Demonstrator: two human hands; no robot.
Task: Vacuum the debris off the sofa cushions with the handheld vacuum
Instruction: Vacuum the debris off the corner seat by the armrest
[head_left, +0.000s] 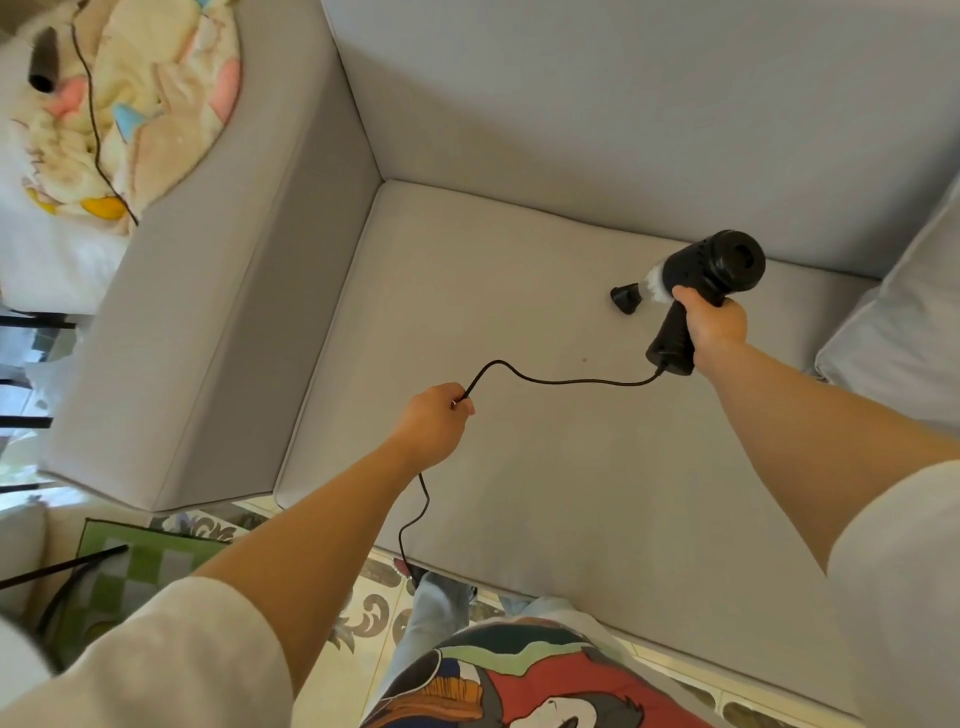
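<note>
A black handheld vacuum (711, 267) with a pistol grip is held by my right hand (714, 325) over the back right of the grey seat cushion (519, 467). Its short nozzle (625, 298) points down and left, at or just above the fabric. My left hand (434, 423) is closed around the vacuum's black cord (550, 381), holding it up above the middle of the cushion. The cord hangs down from that hand to the floor. A tiny dark speck (584, 359) lies on the cushion below the nozzle.
The sofa's wide grey armrest (208, 322) rises on the left and the backrest (649, 114) behind. A loose grey pillow (904, 332) sits at the right. A patterned blanket (140, 104) with a black tube (44, 60) lies beyond the armrest. Tiled floor and a green mat (140, 566) are below.
</note>
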